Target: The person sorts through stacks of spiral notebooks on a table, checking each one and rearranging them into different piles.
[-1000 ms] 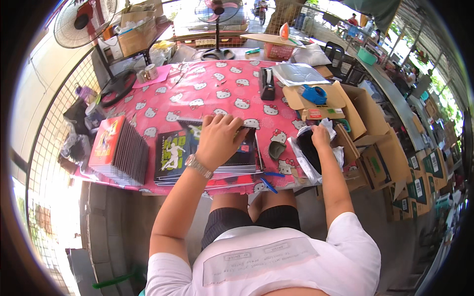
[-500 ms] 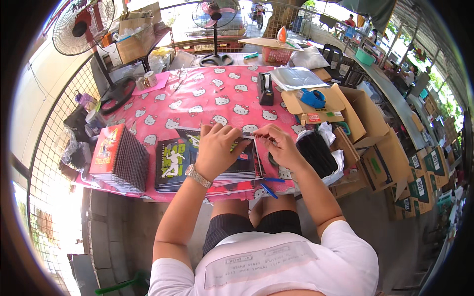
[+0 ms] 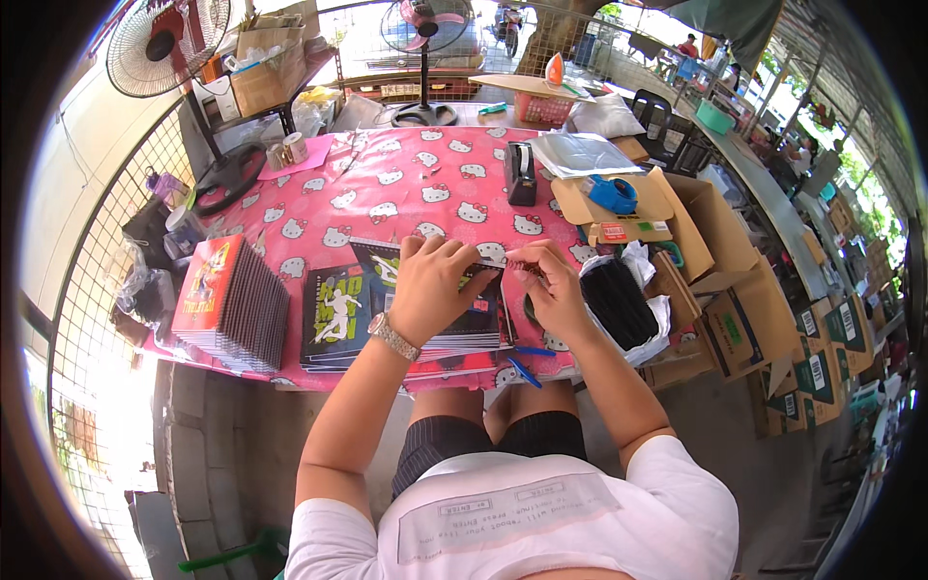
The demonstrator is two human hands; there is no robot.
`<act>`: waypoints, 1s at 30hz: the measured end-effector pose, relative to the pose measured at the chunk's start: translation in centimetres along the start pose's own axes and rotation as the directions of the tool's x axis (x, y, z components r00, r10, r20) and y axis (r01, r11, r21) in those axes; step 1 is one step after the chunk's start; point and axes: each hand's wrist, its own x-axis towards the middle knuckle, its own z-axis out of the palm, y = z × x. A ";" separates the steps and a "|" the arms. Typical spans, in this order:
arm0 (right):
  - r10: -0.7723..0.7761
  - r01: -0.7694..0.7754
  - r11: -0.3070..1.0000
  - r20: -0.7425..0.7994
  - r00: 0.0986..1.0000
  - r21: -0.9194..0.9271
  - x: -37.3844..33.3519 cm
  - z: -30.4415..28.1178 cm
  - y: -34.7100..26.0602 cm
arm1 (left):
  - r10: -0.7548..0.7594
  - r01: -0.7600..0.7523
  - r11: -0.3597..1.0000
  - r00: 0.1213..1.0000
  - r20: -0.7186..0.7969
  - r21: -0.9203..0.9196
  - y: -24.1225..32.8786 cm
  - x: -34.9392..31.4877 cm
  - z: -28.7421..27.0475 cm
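Notebook (image 3: 380, 266) under left hand (image 3: 433, 288) borders open tablecloth (image 3: 406, 184) at far edge.

Table cover (image 3: 324, 205): pink plastic sheet, glossy, wrinkled in places. Dark notebooks (image 3: 334, 317): smooth printed covers, low sheen from where I stand; paper leaves matt at the edge. Red-covered stack (image 3: 235, 304): slicker face, side finely ribbed. Wristwatch (image 3: 394, 338): metal, shiny links. Shirt (image 3: 541, 527): matt white cloth. Tape dispenser (image 3: 521, 178): black plastic, glossy. Clear packets (image 3: 585, 155): plastic film, strong glare. Cartons (image 3: 737, 331): matt brown cardboard. Black strips (image 3: 619, 302): ridged; material I cannot tell.
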 end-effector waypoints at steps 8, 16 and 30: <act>0.017 -0.003 0.995 0.140 0.990 -0.098 0.0 -1.2 -0.3 | -0.015 0.015 1.000 0.999 0.039 -0.010 -0.2 0.1 0.0; 0.025 0.012 0.962 0.134 0.991 -0.273 1.1 -2.1 -2.0 | 0.068 -0.068 0.998 0.995 0.075 -0.009 1.6 0.8 0.9; 0.519 -0.282 0.476 0.007 0.855 -0.833 -11.5 0.3 23.4 | 0.130 -0.122 0.989 0.985 0.109 -0.078 1.6 0.8 0.5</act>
